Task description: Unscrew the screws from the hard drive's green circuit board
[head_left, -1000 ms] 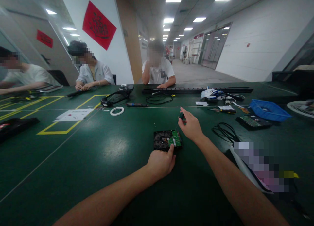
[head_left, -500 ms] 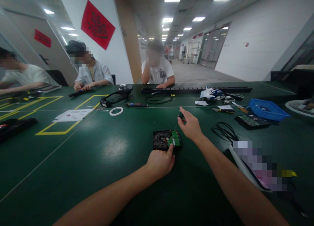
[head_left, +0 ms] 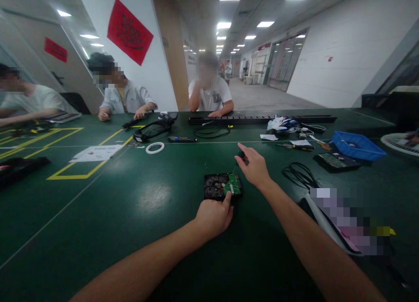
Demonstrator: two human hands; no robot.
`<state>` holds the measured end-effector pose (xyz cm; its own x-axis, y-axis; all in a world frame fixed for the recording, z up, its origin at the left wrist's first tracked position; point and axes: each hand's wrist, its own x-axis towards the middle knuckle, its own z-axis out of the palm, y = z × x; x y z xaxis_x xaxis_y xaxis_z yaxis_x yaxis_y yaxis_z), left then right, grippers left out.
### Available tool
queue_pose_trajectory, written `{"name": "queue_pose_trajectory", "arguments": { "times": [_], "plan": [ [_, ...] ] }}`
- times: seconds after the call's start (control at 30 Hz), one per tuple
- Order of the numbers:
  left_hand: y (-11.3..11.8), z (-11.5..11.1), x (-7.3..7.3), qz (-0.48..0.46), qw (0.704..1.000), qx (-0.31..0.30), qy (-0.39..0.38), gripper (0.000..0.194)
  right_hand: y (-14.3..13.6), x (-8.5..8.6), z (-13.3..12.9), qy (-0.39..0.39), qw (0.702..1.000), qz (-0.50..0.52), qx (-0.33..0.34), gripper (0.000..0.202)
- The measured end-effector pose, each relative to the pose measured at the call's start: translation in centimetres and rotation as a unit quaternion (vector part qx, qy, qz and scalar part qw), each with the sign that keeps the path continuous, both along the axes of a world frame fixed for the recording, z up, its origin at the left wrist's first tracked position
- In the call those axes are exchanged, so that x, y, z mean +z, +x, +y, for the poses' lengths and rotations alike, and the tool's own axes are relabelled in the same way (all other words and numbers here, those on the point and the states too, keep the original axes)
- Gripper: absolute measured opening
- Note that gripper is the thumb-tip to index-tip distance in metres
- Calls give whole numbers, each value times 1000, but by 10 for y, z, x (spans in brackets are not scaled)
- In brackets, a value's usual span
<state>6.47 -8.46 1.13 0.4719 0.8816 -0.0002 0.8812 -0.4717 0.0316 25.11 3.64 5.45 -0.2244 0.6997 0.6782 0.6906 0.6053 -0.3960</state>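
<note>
A black hard drive [head_left: 213,186] with a green circuit board lies flat on the green table in front of me. My left hand [head_left: 214,214] holds it at its near edge, with the index finger stretched onto the board and the other fingers curled. Above the drive's far right corner, my right hand [head_left: 254,167] grips a screwdriver [head_left: 241,155] by its dark handle. Its thin shaft slants down to the board's far edge; the fingers partly cover the handle, and the tip's exact seat is too small to make out.
Rightward are a coiled black cable [head_left: 299,175], another hard drive [head_left: 338,161], a blue tray [head_left: 358,145] and pliers [head_left: 299,147]. A white tape ring [head_left: 155,148] and paper sheet [head_left: 96,153] lie leftward. Several people sit across the table.
Both my hands and the hard drive keep nearly the same places; the right hand shifts very slightly left. At the far left, a co-worker's hand has moved a dark object rightward.
</note>
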Motion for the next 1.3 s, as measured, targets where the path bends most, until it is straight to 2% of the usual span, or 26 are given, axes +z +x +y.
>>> {"name": "queue_pose_trajectory", "arguments": {
  "times": [0.17,0.3,0.5,0.67,0.8,1.03,1.3],
  "plan": [
    [0,0,0,-4,1000,1,5,57,0,1,-1,-3,1000,7,6,41],
    [0,0,-1,0,1000,-3,8,57,0,0,0,-5,999,12,29,48],
    [0,0,0,0,1000,-4,6,57,3,0,3,-14,1000,-13,17,49],
    [0,0,1,-1,1000,1,-4,57,2,1,2,-17,998,-5,56,58],
    [-1,0,0,0,1000,1,-7,58,1,2,0,-28,996,-5,79,54],
    [0,0,0,4,1000,1,-3,58,0,0,0,-21,999,-4,41,53],
    [0,0,2,1,1000,0,-6,59,1,-3,3,-23,999,20,35,48]
  ]
}}
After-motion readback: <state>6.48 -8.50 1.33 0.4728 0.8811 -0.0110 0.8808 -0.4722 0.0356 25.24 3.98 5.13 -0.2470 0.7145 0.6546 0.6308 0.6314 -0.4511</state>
